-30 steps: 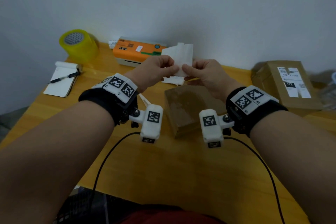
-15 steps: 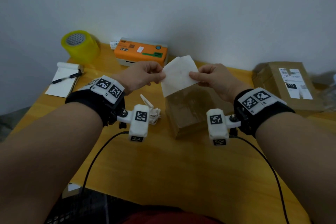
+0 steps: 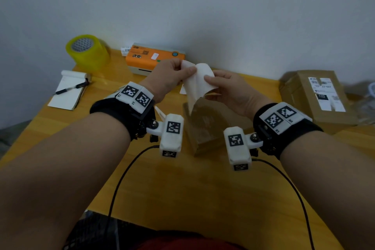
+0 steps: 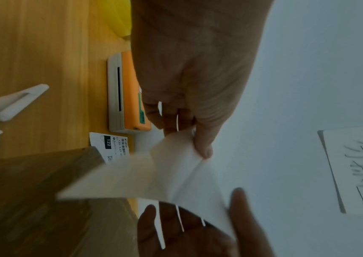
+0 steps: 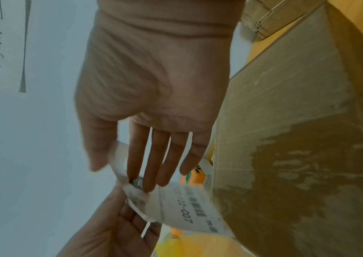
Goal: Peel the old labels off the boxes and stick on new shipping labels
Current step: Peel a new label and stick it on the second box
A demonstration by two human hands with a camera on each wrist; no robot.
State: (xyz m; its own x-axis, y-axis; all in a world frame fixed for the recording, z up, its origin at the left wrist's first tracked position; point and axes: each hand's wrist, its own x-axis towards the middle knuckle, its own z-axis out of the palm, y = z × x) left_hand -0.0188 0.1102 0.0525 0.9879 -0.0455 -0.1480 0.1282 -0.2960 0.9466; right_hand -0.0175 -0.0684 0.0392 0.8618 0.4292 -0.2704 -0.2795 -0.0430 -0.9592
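Observation:
A white shipping label (image 3: 199,85) is in the air between both hands, above a bare brown cardboard box (image 3: 205,130) at the middle of the table. My left hand (image 3: 186,69) pinches the label's upper left corner between thumb and fingers. My right hand (image 3: 210,82) pinches its right side, thumb on top and straight fingers (image 5: 154,156) under it. The label (image 5: 176,208) is bent into a curl, its printed face turned away from me. In the left wrist view the left hand (image 4: 200,146) nips the label (image 4: 154,173) at a crease.
A second box (image 3: 316,95) with labels on top stands at the right. An orange label printer (image 3: 154,57) and a yellow tape roll (image 3: 87,51) sit by the wall. A notepad with a pen (image 3: 71,89), a white scraper (image 3: 160,112) and a loose printed label (image 4: 112,146) lie on the table.
The hands have come closer together and the label, flat half a second ago, now bends into a curl between them.

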